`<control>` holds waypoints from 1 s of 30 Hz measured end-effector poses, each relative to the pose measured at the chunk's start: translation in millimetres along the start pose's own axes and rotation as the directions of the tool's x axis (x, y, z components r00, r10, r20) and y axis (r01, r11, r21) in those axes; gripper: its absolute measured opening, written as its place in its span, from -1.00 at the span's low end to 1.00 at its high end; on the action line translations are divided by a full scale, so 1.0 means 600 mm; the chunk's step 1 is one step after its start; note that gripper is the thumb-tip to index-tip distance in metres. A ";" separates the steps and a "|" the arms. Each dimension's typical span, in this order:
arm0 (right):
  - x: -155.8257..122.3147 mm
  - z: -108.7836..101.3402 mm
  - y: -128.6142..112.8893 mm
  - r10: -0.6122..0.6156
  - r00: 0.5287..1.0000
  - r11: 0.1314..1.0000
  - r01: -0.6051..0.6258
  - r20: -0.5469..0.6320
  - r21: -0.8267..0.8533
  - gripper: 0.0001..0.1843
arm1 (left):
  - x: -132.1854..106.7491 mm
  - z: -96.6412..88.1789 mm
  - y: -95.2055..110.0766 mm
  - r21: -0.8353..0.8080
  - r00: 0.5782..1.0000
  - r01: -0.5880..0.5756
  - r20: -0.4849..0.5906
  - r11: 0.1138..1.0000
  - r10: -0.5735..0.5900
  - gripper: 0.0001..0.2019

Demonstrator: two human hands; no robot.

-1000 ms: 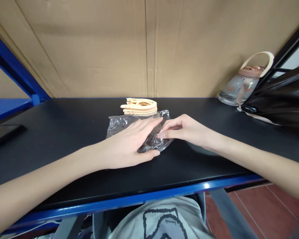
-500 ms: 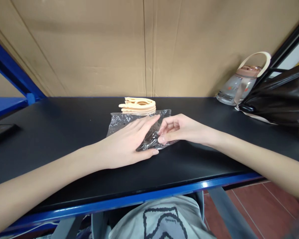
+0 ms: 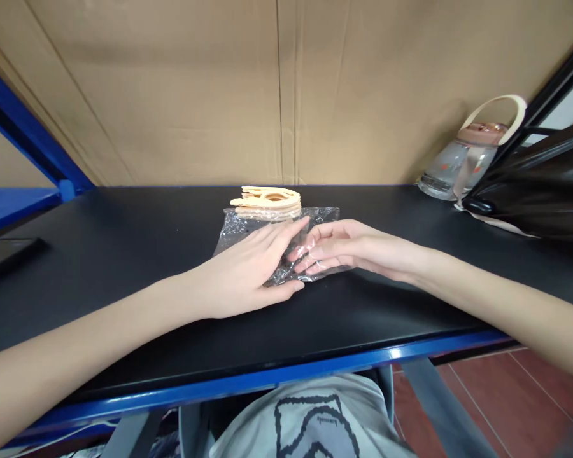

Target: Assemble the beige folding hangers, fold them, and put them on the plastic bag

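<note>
A clear plastic bag lies crinkled on the black tabletop. My left hand rests flat across it, palm down, fingers stretched and thumb apart. From the right, my right hand reaches to the bag's right side. Its fingers are extended and loosely curved, and shiny film shows over the fingertips, so they seem to be inside or under the film. Just behind the bag stands a stack of flat cream plastic pieces with curved openings, like folded hangers; neither hand touches it.
A clear water bottle with a cream handle stands at the back right, beside a black glossy bag. At the left edge lies a dark flat device. Cardboard walls the back; a blue rail edges the table.
My right hand has gone from a pinch at the bag's edge to stretched fingers, reaching further left under the film. My left hand stays flat on the bag. The view has shifted slightly.
</note>
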State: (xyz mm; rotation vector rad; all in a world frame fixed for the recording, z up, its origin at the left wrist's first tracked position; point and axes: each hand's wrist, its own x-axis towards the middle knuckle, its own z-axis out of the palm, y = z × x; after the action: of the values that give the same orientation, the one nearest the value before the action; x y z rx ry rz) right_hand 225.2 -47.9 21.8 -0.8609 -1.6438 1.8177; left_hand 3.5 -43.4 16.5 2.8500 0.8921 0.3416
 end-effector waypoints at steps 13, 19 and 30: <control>0.015 -0.001 0.021 0.082 0.972 0.995 -0.068 -0.220 0.070 -0.87 | -0.001 -0.004 -0.002 -0.047 0.999 0.044 0.001 0.998 -0.044 -0.25; 0.015 -0.010 0.024 -0.125 0.986 0.985 0.111 -0.107 -0.129 -0.78 | 0.000 -0.004 -0.024 -0.052 0.990 0.125 0.069 0.991 -0.122 -0.28; 0.029 -0.032 0.034 -0.425 0.897 0.791 0.435 0.125 -0.431 -0.74 | -0.002 -0.005 -0.004 -0.173 0.997 0.037 0.067 0.984 -0.025 -0.42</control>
State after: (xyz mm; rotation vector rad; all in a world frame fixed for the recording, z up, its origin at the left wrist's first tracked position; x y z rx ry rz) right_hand 229.3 -24.7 -1.3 -0.5717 -2.1147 1.1514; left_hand 0.8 -42.1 18.5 2.6689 0.8491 0.3055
